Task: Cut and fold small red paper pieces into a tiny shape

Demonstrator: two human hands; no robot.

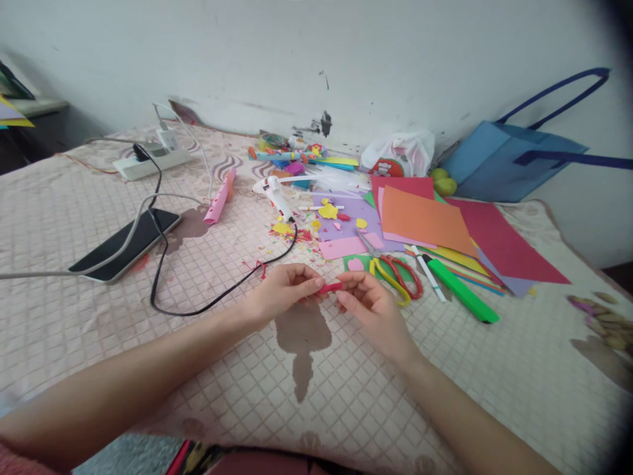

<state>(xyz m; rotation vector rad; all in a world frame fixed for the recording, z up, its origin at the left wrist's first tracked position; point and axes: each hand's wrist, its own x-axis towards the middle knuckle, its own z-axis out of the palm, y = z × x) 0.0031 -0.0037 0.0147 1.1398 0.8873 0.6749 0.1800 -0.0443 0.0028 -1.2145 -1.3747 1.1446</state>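
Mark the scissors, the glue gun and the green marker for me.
scissors (399, 276): head view, on the red handle loop.
glue gun (273, 190): head view, on the white body.
green marker (462, 291): head view, on the middle of the barrel.

One head-worn camera looks forward and down, close over the bedspread (99, 316).

You are in a home bedroom used for crafts: a bed under a quilted pink bedspread (74, 218) against a scuffed white wall (346, 59), strewn with coloured paper sheets (425, 221), a white glue gun (273, 191), and a white power strip (148, 165).
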